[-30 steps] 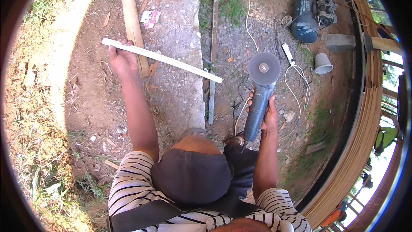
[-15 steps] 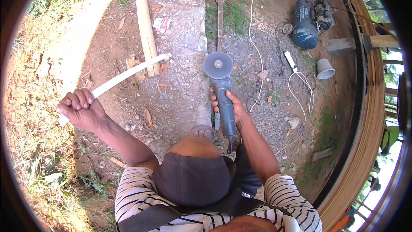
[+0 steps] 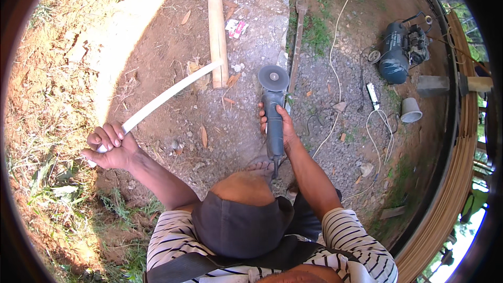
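My left hand (image 3: 114, 147) is closed round one end of a long, slightly curved white strip (image 3: 165, 97); I cannot tell what it is made of. Its far tip appears over the lower part of a bamboo pole (image 3: 216, 26) on the ground. In my right hand (image 3: 287, 130) is a dark blue-grey angle grinder (image 3: 273, 107), fingers and thumb wrapped round its body. The grinder's round disc (image 3: 273, 78) points away from me, to the right of the strip's tip and apart from it. Whether the disc is turning I cannot tell.
A rough concrete strip (image 3: 257, 0) runs ahead, with a flat bar (image 3: 298, 36) along its right side. On the gravel at right are a pale cable (image 3: 332, 52), a white power strip (image 3: 372, 94), a grey bucket (image 3: 411, 110) and an air compressor (image 3: 394, 57). Wooden lengths (image 3: 455, 173) line the far right.
The whole view has shifted, so the ground things appear farther right. Against the ground, the grinder and the white strip have moved left. Both hands keep their hold.
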Demonstrator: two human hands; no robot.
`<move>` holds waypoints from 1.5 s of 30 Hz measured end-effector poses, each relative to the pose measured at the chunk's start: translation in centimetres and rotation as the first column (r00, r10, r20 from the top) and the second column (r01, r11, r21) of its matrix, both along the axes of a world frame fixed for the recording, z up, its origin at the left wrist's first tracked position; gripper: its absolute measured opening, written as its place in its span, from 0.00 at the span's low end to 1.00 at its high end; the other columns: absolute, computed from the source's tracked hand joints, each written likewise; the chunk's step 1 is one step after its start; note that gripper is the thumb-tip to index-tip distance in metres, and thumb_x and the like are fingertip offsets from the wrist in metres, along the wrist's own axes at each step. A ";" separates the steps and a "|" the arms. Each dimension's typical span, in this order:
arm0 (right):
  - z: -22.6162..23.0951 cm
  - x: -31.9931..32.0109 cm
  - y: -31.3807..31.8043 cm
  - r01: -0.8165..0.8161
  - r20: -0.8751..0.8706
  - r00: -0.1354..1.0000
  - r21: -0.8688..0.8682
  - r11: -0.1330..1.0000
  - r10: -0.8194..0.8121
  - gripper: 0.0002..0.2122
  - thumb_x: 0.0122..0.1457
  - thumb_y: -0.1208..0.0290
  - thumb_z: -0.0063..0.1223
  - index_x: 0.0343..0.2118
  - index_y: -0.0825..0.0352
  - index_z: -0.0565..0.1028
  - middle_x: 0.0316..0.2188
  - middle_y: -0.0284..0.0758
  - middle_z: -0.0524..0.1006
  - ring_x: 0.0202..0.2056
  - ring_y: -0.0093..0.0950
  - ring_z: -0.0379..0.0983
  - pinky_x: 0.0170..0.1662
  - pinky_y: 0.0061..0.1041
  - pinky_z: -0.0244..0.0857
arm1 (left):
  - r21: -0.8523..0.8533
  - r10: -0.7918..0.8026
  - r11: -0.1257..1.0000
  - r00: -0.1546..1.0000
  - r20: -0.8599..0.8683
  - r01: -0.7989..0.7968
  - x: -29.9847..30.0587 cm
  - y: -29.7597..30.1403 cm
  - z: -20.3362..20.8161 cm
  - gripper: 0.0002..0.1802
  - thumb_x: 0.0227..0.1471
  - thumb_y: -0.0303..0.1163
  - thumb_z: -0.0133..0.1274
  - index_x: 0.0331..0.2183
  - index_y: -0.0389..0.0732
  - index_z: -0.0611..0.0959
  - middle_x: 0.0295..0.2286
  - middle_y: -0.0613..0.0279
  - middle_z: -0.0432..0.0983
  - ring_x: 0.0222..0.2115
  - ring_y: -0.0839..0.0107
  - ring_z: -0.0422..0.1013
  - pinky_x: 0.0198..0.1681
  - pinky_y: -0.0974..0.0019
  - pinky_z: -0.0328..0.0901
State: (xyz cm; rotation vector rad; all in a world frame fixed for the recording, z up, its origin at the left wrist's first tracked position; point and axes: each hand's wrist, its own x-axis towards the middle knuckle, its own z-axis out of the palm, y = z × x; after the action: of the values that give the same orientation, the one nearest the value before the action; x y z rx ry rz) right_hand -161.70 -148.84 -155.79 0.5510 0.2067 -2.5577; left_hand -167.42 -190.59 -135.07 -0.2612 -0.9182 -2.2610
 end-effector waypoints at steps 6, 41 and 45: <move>-0.1 -2.9 -0.2 0.031 -0.015 0.999 0.092 0.995 -0.030 0.25 0.65 0.54 0.54 0.55 0.71 0.71 0.40 0.39 0.77 0.37 0.28 0.77 0.39 0.29 0.78 | 0.079 -0.059 0.995 0.993 -0.103 0.067 -1.7 -0.7 -1.1 0.33 0.63 0.61 0.49 0.26 0.39 0.82 0.11 0.68 0.63 0.12 0.75 0.59 0.18 0.68 0.54; 4.3 4.7 2.4 -0.029 0.122 0.925 0.968 -0.251 0.361 0.36 0.47 0.55 0.70 0.54 0.72 0.66 0.43 0.53 0.77 0.46 0.50 0.76 0.49 0.44 0.69 | 0.488 -0.237 0.849 0.972 0.012 0.201 -7.4 4.8 -3.8 0.53 0.37 0.92 0.36 0.22 0.43 0.67 0.13 0.72 0.51 0.14 0.78 0.47 0.18 0.67 0.45; 3.1 2.4 2.6 0.024 0.128 0.911 0.932 -0.361 0.392 0.31 0.48 0.52 0.66 0.50 0.67 0.71 0.45 0.51 0.75 0.50 0.49 0.73 0.50 0.48 0.68 | 0.249 -0.528 0.776 0.812 -0.247 0.580 -10.0 3.8 -5.2 0.32 0.68 0.59 0.36 0.19 0.47 0.61 0.12 0.72 0.49 0.13 0.77 0.49 0.18 0.70 0.49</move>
State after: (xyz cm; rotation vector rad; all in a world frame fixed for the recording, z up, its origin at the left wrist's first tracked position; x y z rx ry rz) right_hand -159.32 -146.21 -152.68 0.5374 2.5356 -1.2844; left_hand -177.43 -186.80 -140.31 -0.6349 -0.4012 -2.8336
